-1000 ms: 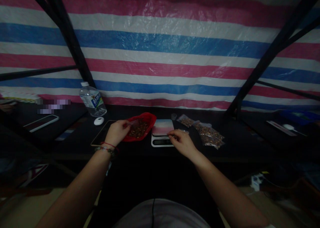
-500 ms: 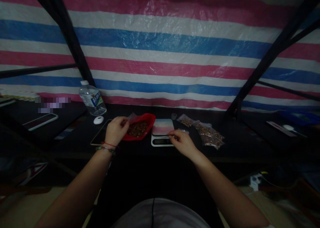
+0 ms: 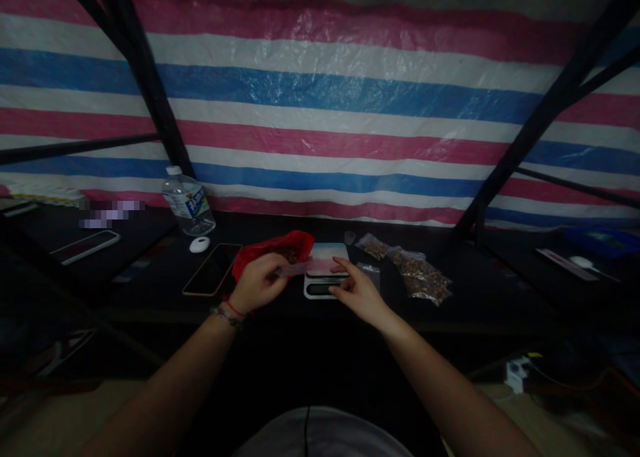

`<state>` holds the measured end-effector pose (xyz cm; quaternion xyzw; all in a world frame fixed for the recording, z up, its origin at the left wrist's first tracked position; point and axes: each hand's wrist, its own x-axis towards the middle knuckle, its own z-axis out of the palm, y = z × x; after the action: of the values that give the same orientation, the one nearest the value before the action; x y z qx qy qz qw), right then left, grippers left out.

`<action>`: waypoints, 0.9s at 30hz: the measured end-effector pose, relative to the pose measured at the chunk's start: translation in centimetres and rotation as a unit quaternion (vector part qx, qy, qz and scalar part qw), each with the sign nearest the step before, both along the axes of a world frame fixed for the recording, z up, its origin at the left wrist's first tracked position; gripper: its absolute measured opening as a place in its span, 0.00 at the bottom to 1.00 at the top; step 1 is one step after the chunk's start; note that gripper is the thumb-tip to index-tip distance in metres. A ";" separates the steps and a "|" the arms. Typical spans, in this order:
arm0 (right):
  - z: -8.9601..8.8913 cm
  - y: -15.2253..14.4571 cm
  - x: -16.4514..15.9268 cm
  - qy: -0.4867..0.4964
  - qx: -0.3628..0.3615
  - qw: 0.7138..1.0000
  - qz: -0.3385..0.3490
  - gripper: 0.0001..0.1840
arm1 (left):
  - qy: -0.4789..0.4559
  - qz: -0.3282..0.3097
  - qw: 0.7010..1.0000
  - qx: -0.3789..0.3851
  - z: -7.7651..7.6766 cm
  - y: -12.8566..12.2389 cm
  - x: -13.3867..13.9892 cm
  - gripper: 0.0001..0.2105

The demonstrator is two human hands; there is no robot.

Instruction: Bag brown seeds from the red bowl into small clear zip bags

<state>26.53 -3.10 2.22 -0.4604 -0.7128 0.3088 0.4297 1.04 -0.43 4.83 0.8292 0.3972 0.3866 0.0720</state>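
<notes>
My left hand (image 3: 260, 282) is closed on a clear plastic bag (image 3: 299, 268), which reaches over the edge of a small white kitchen scale (image 3: 309, 289). Behind that hand lies a red plastic bag (image 3: 250, 251), open, with brown bits inside that look like seeds or grain. My right hand (image 3: 359, 294) hovers at the scale's right side, thumb and fingers apart, fingertips near the display and platform. Flat clear zip bags (image 3: 371, 274) lie just beyond the right hand. Several filled zip bags (image 3: 421, 280) of brown pieces overlap further right.
A small clear cup (image 3: 349, 237) stands behind the scale. On the left are a phone (image 3: 213, 270), a white oval object (image 3: 199, 245) and a large plastic bottle (image 3: 189, 203). Dark frame posts (image 3: 160, 103) rise before a striped tarp (image 3: 325, 97). Another phone (image 3: 86, 247) lies far left.
My left hand has moved right from the red bag toward the scale, bringing the clear bag across. My right hand's fingers have spread at the scale. The view has shifted slightly.
</notes>
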 end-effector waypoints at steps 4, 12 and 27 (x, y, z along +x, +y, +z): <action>-0.5 -0.3 -0.8 0.044 -0.022 0.997 0.054 0.21 | 0.020 -0.117 0.991 -0.056 -0.4 -2.3 3.8 0.08; -0.5 3.2 4.5 0.028 -0.031 0.998 -0.047 0.11 | 0.032 0.037 0.997 -0.065 2.3 3.0 -1.1 0.19; -6.8 7.5 14.2 -0.093 0.103 0.932 -0.334 0.18 | 0.200 -0.038 0.955 -0.215 0.2 10.3 -5.1 0.19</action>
<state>40.73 4.40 -4.57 -0.6520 -0.5822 0.0283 0.4850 -4.04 9.89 4.99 0.8692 0.4449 0.1156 0.1822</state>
